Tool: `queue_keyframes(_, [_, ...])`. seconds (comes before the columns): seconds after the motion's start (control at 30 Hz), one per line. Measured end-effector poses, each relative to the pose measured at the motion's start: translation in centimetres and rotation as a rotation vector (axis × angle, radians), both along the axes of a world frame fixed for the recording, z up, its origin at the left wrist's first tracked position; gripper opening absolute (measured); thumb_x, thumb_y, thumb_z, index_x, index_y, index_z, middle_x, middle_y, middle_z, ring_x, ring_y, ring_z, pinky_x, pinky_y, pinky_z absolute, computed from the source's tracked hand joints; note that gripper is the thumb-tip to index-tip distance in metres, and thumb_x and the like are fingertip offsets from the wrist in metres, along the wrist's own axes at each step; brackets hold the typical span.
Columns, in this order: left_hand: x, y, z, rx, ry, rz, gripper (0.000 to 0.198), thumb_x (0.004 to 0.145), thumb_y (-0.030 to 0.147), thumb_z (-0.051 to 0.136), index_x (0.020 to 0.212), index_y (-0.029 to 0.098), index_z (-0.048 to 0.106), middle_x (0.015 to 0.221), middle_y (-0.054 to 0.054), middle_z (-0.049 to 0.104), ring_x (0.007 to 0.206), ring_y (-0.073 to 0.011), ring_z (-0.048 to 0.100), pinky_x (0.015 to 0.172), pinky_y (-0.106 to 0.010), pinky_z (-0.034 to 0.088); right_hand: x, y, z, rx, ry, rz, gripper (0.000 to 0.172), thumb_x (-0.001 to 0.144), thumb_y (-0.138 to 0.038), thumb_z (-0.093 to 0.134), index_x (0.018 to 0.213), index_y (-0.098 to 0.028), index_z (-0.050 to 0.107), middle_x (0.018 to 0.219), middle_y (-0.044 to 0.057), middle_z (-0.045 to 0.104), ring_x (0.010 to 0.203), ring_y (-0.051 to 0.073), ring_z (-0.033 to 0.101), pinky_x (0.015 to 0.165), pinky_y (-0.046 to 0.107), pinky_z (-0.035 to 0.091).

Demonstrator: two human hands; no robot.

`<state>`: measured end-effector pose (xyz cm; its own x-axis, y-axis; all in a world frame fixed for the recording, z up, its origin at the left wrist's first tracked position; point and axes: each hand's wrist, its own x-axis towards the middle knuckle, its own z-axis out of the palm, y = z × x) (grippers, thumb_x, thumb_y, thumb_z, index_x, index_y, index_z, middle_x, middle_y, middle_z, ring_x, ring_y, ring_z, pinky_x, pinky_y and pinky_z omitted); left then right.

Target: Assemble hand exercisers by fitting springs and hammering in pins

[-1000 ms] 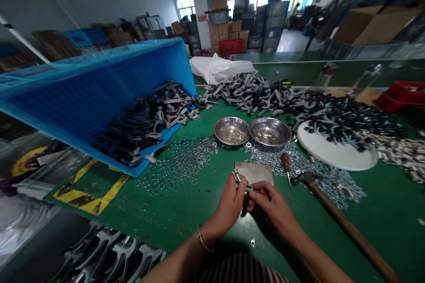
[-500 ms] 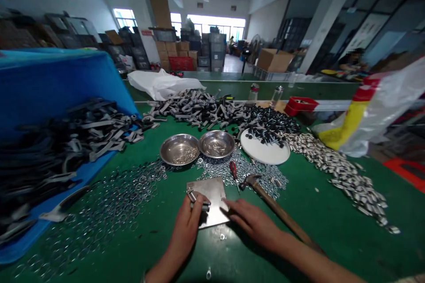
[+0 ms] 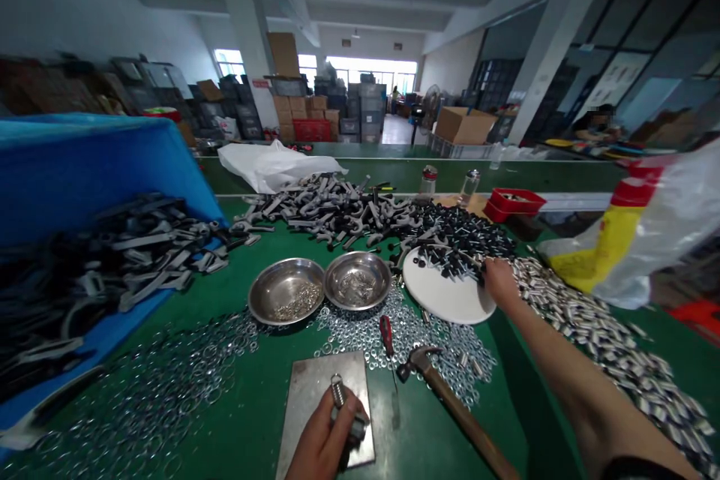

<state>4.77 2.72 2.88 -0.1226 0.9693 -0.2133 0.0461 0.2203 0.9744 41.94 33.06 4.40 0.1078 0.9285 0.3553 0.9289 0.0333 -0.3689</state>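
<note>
My left hand point(image 3: 329, 435) is closed on a coil spring point(image 3: 337, 390) and a dark metal cylindrical part point(image 3: 355, 427), above a flat metal plate point(image 3: 301, 409). The spring's looped end sticks up past the fingers. My right hand point(image 3: 499, 281) reaches out to the right edge of a white round dish point(image 3: 444, 300), beside a heap of short shiny metal cylinders point(image 3: 585, 322). Its fingers look curled together, and what they pinch is too small to make out. Black-headed screws point(image 3: 444, 261) lie on the dish's far side.
A claw hammer point(image 3: 455, 405) and a red-handled screwdriver point(image 3: 386, 337) lie between my hands. Two steel bowls point(image 3: 259, 307) hold small parts. Loose rings point(image 3: 185, 367) and nuts point(image 3: 360, 334) cover the table. A blue bin point(image 3: 185, 172) of grey handles is left; a plastic bag point(image 3: 624, 225) stands right.
My right hand has left the metal plate and moved forward and right to the dish's edge. My left hand still grips the spring and cylindrical part. The view has tilted up.
</note>
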Motion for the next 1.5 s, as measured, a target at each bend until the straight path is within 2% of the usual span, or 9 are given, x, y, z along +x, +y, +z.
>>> queue_keyframes(0.17, [-1.5,0.9,1.3,-0.039,-0.13,0.152,0.044,0.092,0.06,0.05,0.09,0.017,0.061,0.084,-0.005,0.066,0.076,-0.0174,0.059,0.073,-0.027,0.046,-3.5,-5.0,1.7,-0.026,0.118,0.131,0.026,0.097,-0.032,0.053,0.105,-0.01,0.063,0.106,0.022,0.067,0.104,0.031,0.064,0.092,0.047,0.047])
queue_keyframes(0.37, [-1.5,1.6,0.9,0.06,-0.322,0.199,0.04,0.095,0.055,0.048,0.095,0.016,0.059,0.09,-0.005,0.065,0.078,-0.0157,0.06,0.073,-0.027,0.047,-16.4,-23.3,1.7,-0.343,0.856,0.565,0.027,0.096,-0.042,0.056,0.116,-0.024,0.054,0.101,0.008,0.073,0.088,0.022,0.073,0.081,0.037,0.058])
queue_keyframes(0.47, [-1.8,0.2,1.6,0.08,-0.27,0.139,0.039,0.097,0.054,0.045,0.099,0.018,0.059,0.089,-0.004,0.063,0.078,-0.0158,0.059,0.073,-0.027,0.048,-21.3,-28.3,1.7,-0.32,0.941,0.637,0.023,0.095,-0.039,0.058,0.113,-0.025,0.055,0.106,0.008,0.072,0.09,0.021,0.073,0.08,0.034,0.059])
queue_keyframes(0.67, [-3.5,-2.8,3.4,0.154,-0.074,0.138,0.033,0.099,0.048,0.045,0.096,0.017,0.056,0.089,-0.003,0.06,0.082,-0.0159,0.056,0.077,-0.028,0.046,-23.8,-29.7,1.0,-0.223,0.603,0.732,0.02,0.095,-0.036,0.055,0.111,-0.023,0.059,0.104,0.008,0.07,0.094,0.023,0.069,0.084,0.037,0.055])
queue_keyframes(0.9, [-4.4,-4.2,4.8,0.192,0.017,0.039,0.027,0.1,0.043,0.042,0.102,0.018,0.052,0.092,-0.003,0.059,0.084,-0.0165,0.054,0.079,-0.03,0.044,-24.1,-30.8,2.1,-0.322,0.633,0.857,0.018,0.096,-0.038,0.056,0.105,-0.023,0.059,0.1,0.007,0.067,0.091,0.021,0.065,0.082,0.034,0.052])
queue_keyframes(1.1, [-5.5,-4.3,3.9,0.279,0.363,-0.007,0.019,0.098,0.037,0.044,0.097,0.019,0.05,0.092,-0.006,0.059,0.084,-0.0194,0.054,0.08,-0.034,0.043,-26.0,-31.4,2.4,-0.955,1.123,0.759,0.042,0.099,-0.06,0.038,0.086,-0.022,0.05,0.063,-0.005,0.05,0.046,0.011,0.046,0.044,0.024,0.043])
queue_keyframes(1.23, [-6.5,-4.4,3.6,0.313,0.408,-0.082,0.021,0.098,0.036,0.043,0.098,0.018,0.052,0.092,-0.007,0.061,0.084,-0.0202,0.056,0.081,-0.035,0.044,-26.6,-32.0,1.5,-0.98,1.087,0.734,0.041,0.092,-0.06,0.055,0.083,-0.021,0.052,0.062,-0.005,0.056,0.046,0.008,0.047,0.042,0.018,0.039])
queue_keyframes(1.4, [-7.6,-4.8,3.0,0.342,0.291,-0.18,0.022,0.098,0.039,0.046,0.097,0.019,0.056,0.091,-0.004,0.063,0.083,-0.0179,0.057,0.08,-0.03,0.045,-26.5,-32.0,0.6,-1.549,1.186,0.843,0.073,0.092,-0.077,0.008,0.07,-0.021,0.051,0.035,-0.007,0.042,0.022,0.009,0.025,0.028,0.021,0.026])
queue_keyframes(1.5, [-7.8,-4.9,1.8,0.278,0.241,-0.116,0.026,0.098,0.042,0.046,0.095,0.018,0.057,0.087,-0.003,0.062,0.082,-0.0172,0.056,0.079,-0.029,0.045,-26.1,-31.4,0.8,-1.259,0.812,0.859,0.077,0.09,-0.079,0.016,0.081,-0.017,0.06,0.055,0.004,0.063,0.036,0.013,0.049,0.037,0.024,0.036])
